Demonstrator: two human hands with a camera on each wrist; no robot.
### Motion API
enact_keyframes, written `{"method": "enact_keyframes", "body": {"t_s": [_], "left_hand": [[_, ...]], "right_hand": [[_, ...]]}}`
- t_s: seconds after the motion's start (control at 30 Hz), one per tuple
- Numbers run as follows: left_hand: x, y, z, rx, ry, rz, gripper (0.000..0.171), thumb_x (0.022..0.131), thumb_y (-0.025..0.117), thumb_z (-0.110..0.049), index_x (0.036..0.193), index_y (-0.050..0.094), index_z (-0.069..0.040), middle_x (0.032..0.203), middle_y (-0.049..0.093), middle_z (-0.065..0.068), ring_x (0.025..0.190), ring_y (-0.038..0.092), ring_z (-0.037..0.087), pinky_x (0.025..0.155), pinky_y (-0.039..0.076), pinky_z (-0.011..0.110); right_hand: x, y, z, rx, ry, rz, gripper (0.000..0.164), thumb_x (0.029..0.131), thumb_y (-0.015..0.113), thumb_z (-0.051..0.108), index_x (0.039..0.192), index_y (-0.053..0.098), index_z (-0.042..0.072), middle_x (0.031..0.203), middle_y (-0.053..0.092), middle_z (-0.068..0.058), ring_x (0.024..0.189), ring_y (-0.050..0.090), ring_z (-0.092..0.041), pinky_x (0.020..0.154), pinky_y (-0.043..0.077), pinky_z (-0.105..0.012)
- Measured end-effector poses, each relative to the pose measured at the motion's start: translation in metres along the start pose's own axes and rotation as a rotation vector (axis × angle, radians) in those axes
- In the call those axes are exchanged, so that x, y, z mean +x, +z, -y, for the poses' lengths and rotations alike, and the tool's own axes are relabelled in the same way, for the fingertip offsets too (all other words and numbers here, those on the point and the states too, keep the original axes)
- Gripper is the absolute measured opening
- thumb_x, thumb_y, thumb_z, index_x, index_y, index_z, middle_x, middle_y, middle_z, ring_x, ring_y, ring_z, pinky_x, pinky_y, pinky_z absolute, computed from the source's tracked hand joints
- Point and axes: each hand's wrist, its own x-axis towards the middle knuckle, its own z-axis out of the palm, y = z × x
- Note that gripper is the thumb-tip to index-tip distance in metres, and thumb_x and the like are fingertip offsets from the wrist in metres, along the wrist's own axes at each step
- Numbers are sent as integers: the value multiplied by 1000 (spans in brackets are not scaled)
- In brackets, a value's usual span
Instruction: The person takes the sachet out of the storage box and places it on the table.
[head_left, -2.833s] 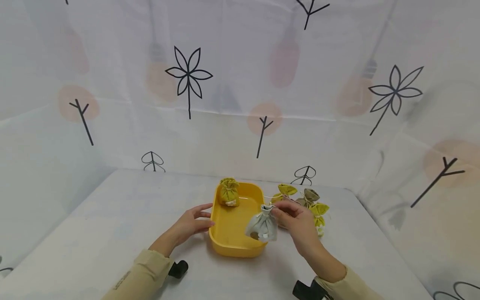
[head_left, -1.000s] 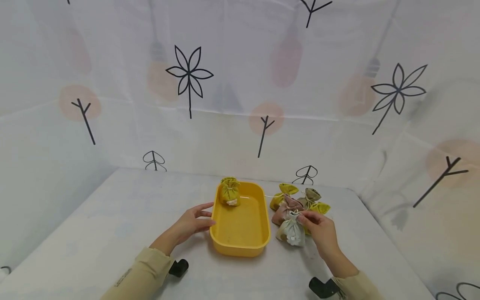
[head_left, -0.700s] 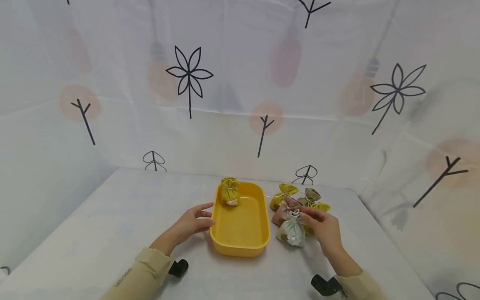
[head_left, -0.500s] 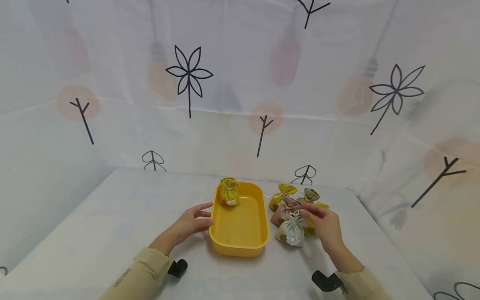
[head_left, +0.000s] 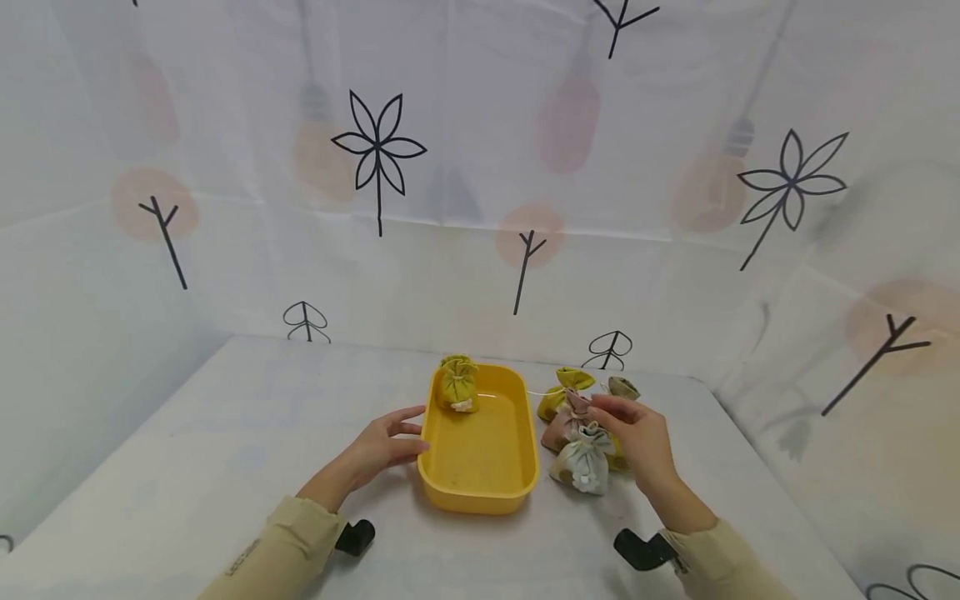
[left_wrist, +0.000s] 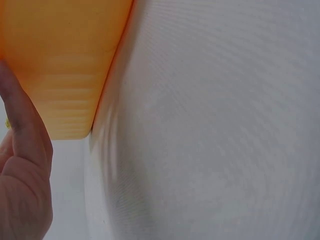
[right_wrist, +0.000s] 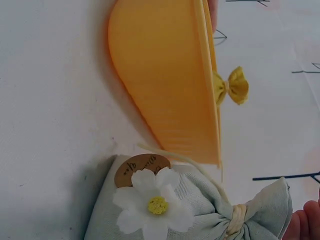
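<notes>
My left hand [head_left: 381, 448] rests against the left side of a yellow plastic tray [head_left: 480, 503], fingers extended; in the left wrist view its fingers lie along the tray wall [left_wrist: 70, 100]. My right hand [head_left: 639, 437] has thumb and fingertips at the gathered top of a pink drawstring pouch [head_left: 558, 431] and appears to pinch it. Just in front of that stands a pale grey-green pouch [head_left: 583, 467], released, with a white flower clear in the right wrist view. A mustard-yellow pouch [head_left: 458, 387] sits in the tray's far left corner.
Behind the pink pouch are another yellow pouch [head_left: 573, 380] and a grey-brown pouch [head_left: 622, 387]. A further yellow pouch [head_left: 618, 457] is mostly covered by the right hand. A black wrist mount [head_left: 645, 550] hangs under the right sleeve. Printed white cloth [head_left: 480, 283] backs the table.
The right hand carried the pale grey-green pouch from over the tray to the table on the right, let it go, then moved up and left to the pink pouch. The left hand stays put.
</notes>
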Motion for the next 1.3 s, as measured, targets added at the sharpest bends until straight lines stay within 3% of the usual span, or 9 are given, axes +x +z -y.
{"method": "enact_keyframes", "body": {"t_s": [0.17, 0.37, 0.5, 0.7, 0.93, 1.3], "left_hand": [[0, 1, 1, 1, 0, -2, 66, 81, 73, -10, 140, 43, -14, 119, 54, 15, 88, 61, 21, 79, 54, 33], [-2, 0, -1, 7, 4, -10, 66, 81, 73, -10, 139, 44, -14, 119, 54, 15, 89, 61, 21, 79, 54, 33], [-4, -2, -1, 11, 5, -22, 64, 81, 72, -10, 139, 45, -15, 118, 54, 14, 88, 61, 21, 79, 54, 33], [-5, -4, -1, 12, 12, -16, 65, 81, 73, -10, 139, 44, -14, 119, 54, 16, 87, 60, 21, 79, 54, 33], [-3, -3, 1, -18, 14, -11, 64, 82, 71, -7, 140, 43, -12, 119, 53, 17, 87, 61, 21, 79, 54, 33], [0, 0, 0, -21, 15, 10, 64, 82, 71, -8, 140, 42, -12, 118, 53, 17, 88, 61, 22, 78, 54, 33]], "right_hand": [[6, 5, -3, 16, -35, 14, 37, 84, 70, 26, 111, 66, 1, 104, 64, -10, 91, 59, -16, 74, 51, -18], [5, 15, 9, -9, 6, 53, 36, 86, 68, 22, 114, 64, -1, 107, 65, -10, 93, 59, -14, 79, 51, -20], [4, 23, 16, -7, -6, 96, 35, 88, 67, 19, 115, 63, -1, 109, 65, -9, 95, 59, -12, 85, 50, -27], [7, 34, 22, -5, -35, 94, 30, 87, 67, 19, 112, 66, 1, 107, 65, -9, 94, 60, -17, 87, 50, -35], [14, 47, 26, 21, -29, 121, 28, 85, 69, 18, 110, 67, 4, 108, 65, -8, 97, 59, -18, 84, 51, -28], [17, 63, 35, -22, -28, 116, 26, 84, 70, 18, 108, 69, 5, 105, 66, -7, 97, 59, -20, 86, 50, -31]]}}
